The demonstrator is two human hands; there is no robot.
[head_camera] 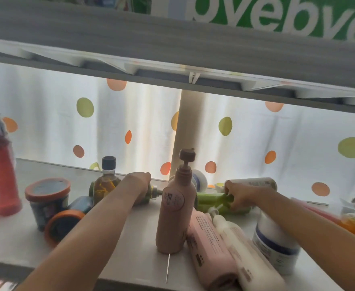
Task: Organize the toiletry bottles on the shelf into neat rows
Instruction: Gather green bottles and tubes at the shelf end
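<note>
Shelf [130,238]: green bottles [214,199] under both hands [137,181].

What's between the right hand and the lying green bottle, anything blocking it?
Nothing visible. The right hand is already on the green bottle at the back of the shelf, fingers at its top edge. The tall tan pump bottle stands beside it, toward the left hand.

Soft daylight glows through the dotted curtain [67,114] behind the shelf [130,227], backlighting the bottles, while the red bottle [0,164] at the left edge smears with blur and the frame bows outward.
</note>
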